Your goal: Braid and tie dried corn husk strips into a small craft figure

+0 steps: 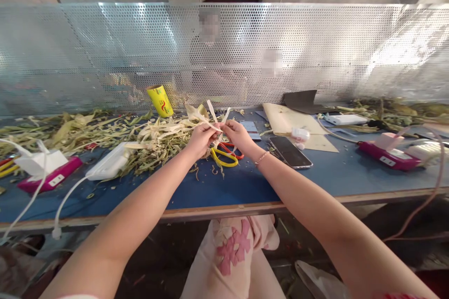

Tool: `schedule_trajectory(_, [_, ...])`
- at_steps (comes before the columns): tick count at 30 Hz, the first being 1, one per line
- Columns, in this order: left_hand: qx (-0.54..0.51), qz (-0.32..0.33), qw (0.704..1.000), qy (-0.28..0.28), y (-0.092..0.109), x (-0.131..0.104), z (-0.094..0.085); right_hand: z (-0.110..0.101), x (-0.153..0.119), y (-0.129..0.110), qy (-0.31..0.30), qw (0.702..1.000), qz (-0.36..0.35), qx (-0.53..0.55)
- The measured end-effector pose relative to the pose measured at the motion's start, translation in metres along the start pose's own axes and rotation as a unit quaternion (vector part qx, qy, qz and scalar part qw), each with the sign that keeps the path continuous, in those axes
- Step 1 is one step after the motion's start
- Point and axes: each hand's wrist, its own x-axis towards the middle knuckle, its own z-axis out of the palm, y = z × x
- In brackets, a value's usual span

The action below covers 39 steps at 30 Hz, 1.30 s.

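My left hand [202,139] and my right hand [237,134] meet above the blue table. The fingers of both are closed, pinching pale dried leaf strips [211,110] whose ends stick up between them. My fingertips hide where the strips cross. Just below lies a pair of scissors with yellow and red handles [227,164], its blades out of sight. To the left of my left hand, a heap of dried leaves and stems [154,152] spreads over the table.
A perforated metal screen [133,56] stands behind the blue table [210,191], with people beyond it. A yellow tube [160,101] leans there. Right are a phone [291,152], brown card [291,120] and a purple power strip [389,156]. Left are a white adapter [109,162] and another purple strip [66,168].
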Motion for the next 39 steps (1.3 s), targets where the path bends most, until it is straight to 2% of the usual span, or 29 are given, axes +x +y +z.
schedule_trajectory(3, [0.006, -0.049, 0.998, -0.025, 0.000, -0.001, 0.000, -0.004, 0.001, 0.000, 0.036, 0.994, -0.066, -0.081])
schedule_trajectory(6, [0.015, -0.074, 0.997, -0.035, -0.003, -0.001, -0.001, -0.006, 0.001, -0.002, 0.024, 0.993, -0.081, -0.084])
schedule_trajectory(11, [0.063, -0.073, 0.994, -0.051, -0.008, 0.001, -0.003, -0.004, -0.001, -0.006, 0.001, 1.000, -0.019, 0.012])
schedule_trajectory(16, [0.092, -0.057, 0.992, -0.061, -0.004, 0.001, -0.004, -0.006, 0.000, -0.008, -0.033, 0.993, 0.056, 0.097])
schedule_trajectory(18, [0.096, -0.067, 0.992, -0.042, -0.001, 0.000, -0.003, -0.009, 0.002, -0.007, -0.012, 0.994, 0.066, 0.086])
schedule_trajectory(20, [0.098, -0.069, 0.993, -0.014, 0.001, 0.000, -0.004, -0.014, 0.004, -0.006, 0.042, 0.998, 0.041, 0.025])
schedule_trajectory(22, [0.096, -0.056, 0.994, 0.017, 0.003, 0.001, -0.005, -0.019, 0.004, -0.006, 0.121, 0.988, -0.041, -0.087])
schedule_trajectory(23, [0.096, -0.045, 0.994, 0.031, 0.003, 0.002, -0.005, -0.022, 0.003, -0.007, 0.144, 0.972, -0.103, -0.152])
schedule_trajectory(24, [0.095, -0.037, 0.994, 0.041, 0.003, 0.002, -0.006, -0.023, 0.002, -0.008, 0.139, 0.953, -0.168, -0.209])
schedule_trajectory(25, [0.092, -0.030, 0.994, 0.052, 0.003, 0.003, -0.007, -0.024, -0.001, -0.009, 0.102, 0.933, -0.230, -0.256])
schedule_trajectory(27, [0.069, -0.028, 0.995, 0.062, 0.002, 0.004, -0.008, -0.023, -0.006, -0.012, -0.006, 0.885, -0.326, -0.332])
schedule_trajectory(29, [0.031, -0.035, 0.997, 0.063, 0.002, 0.005, -0.008, -0.018, -0.010, -0.013, -0.094, 0.837, -0.368, -0.394])
schedule_trajectory(31, [0.006, -0.040, 0.997, 0.067, 0.001, 0.004, -0.007, -0.012, -0.013, -0.012, -0.136, 0.804, -0.367, -0.447])
schedule_trajectory(35, [-0.009, -0.050, 0.997, 0.061, 0.000, 0.003, -0.004, -0.004, -0.014, -0.008, -0.134, 0.783, -0.347, -0.499])
schedule_trajectory(37, [-0.013, -0.052, 0.997, 0.051, 0.000, 0.003, -0.002, -0.003, -0.013, -0.008, -0.127, 0.788, -0.348, -0.491])
schedule_trajectory(39, [-0.012, -0.054, 0.997, 0.049, 0.000, 0.003, -0.002, -0.004, -0.012, -0.008, -0.126, 0.809, -0.355, -0.452])
